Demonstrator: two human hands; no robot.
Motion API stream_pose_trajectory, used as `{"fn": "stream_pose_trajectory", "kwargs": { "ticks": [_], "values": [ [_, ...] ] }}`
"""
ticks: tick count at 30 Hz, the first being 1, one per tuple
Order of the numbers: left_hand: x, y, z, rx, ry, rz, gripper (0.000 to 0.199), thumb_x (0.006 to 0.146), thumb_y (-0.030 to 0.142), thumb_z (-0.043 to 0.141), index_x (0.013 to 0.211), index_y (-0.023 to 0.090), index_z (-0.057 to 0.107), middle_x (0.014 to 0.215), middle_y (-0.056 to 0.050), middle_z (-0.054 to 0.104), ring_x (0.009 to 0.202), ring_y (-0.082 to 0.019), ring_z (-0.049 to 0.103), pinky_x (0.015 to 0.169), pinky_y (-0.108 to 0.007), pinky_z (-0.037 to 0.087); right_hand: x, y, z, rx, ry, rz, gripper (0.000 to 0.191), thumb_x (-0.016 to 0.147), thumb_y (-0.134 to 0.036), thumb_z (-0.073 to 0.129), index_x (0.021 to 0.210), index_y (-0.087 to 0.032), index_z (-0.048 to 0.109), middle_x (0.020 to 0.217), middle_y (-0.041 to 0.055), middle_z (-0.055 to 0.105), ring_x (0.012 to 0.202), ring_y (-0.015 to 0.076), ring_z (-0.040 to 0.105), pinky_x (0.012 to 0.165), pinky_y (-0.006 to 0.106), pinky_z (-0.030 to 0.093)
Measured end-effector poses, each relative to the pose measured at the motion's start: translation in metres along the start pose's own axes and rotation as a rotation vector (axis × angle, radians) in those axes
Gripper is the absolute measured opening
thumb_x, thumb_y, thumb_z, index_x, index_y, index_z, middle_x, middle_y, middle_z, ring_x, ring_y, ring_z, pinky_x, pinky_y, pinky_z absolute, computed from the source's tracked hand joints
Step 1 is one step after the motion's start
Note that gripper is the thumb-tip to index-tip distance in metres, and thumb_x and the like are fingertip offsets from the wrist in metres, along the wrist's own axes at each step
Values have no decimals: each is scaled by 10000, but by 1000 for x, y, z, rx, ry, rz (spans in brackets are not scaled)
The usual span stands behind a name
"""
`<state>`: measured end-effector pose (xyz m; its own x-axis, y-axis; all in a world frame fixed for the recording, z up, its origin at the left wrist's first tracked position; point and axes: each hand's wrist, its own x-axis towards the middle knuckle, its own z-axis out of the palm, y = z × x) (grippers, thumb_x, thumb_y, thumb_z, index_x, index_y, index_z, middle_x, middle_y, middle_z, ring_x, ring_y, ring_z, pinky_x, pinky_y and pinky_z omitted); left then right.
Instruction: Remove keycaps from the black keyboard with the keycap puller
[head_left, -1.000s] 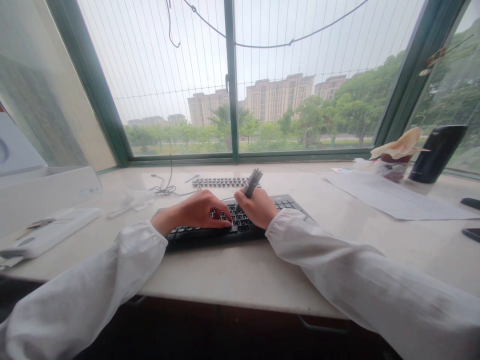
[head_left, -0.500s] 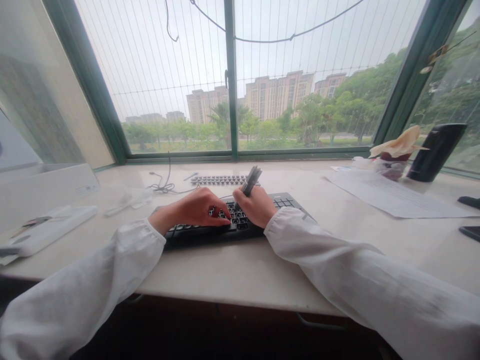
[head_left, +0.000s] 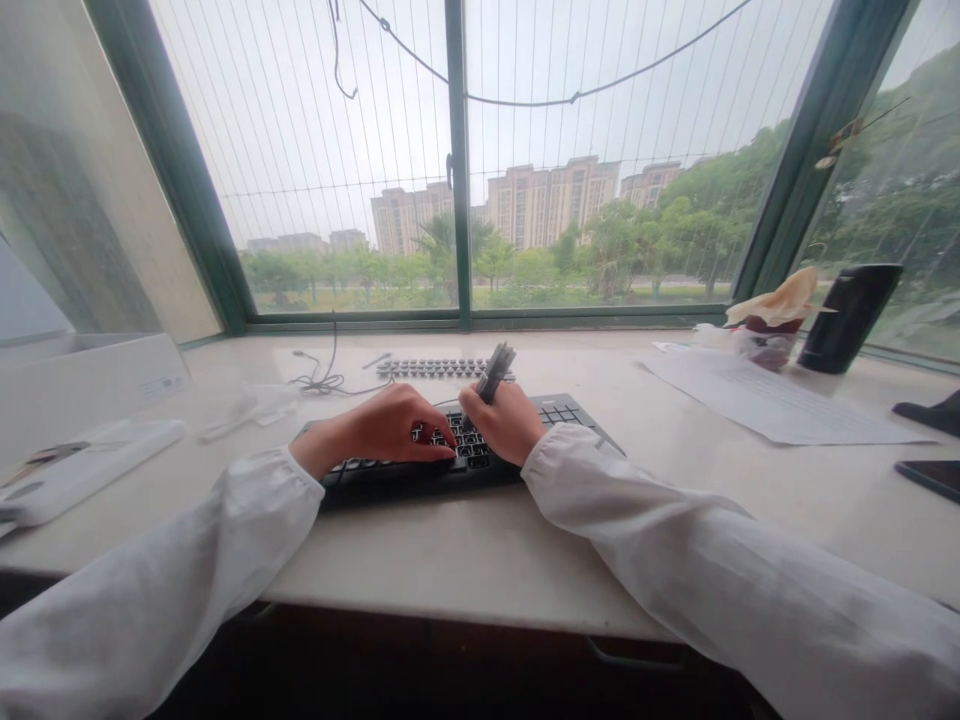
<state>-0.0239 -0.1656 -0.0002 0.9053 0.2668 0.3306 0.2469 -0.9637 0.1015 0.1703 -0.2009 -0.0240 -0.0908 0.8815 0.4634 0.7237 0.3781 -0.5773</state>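
A black keyboard (head_left: 420,485) lies on the white counter, with many keycaps off its middle and the sockets bare. My left hand (head_left: 386,425) rests over its left half, fingers bent downward. The left thumb and forefinger tips touch down close together but slightly apart, near the lower middle keys; the other fingers are partly hidden. My right hand (head_left: 508,420) is closed around a dark grey, stick-like tool (head_left: 493,372). The tool stands tilted, its upper end above my fist and its lower end among the bare sockets. Its exact kind is unclear.
Behind the keyboard are rows of loose keycaps (head_left: 431,368) and a tangled cable (head_left: 322,382). A white box (head_left: 97,380) and a white flat object (head_left: 97,475) stand left. At right are paper sheets (head_left: 772,400), a black cylinder (head_left: 849,320) and a phone (head_left: 930,478).
The whole view has shifted slightly, with the scene sitting a little lower and further left. Both hands keep nearly the same pose on the keyboard, and the tool stays in my right hand.
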Motion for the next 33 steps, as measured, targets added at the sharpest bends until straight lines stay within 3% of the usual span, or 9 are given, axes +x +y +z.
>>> {"fn": "stream_pose_trajectory", "kwargs": {
  "ticks": [20, 33],
  "values": [
    [-1, 0, 0, 32, -18, -9, 204, 810, 379, 629, 868, 217, 738, 542, 20, 615, 480, -73, 547, 530, -173, 385, 0, 0, 0, 24, 1, 1, 331, 828, -361, 409, 553, -195, 489, 546, 9, 449, 542, 132, 392, 529, 255, 260],
    [-2, 0, 1, 39, -15, -17, 205, 814, 376, 627, 870, 212, 737, 562, 15, 624, 488, -69, 552, 537, -167, 383, 2, 0, 4, 163, -42, -57, 356, 824, -329, 423, 598, -188, 660, 535, 11, 536, 559, 135, 485, 557, 240, 326]
  ]
}}
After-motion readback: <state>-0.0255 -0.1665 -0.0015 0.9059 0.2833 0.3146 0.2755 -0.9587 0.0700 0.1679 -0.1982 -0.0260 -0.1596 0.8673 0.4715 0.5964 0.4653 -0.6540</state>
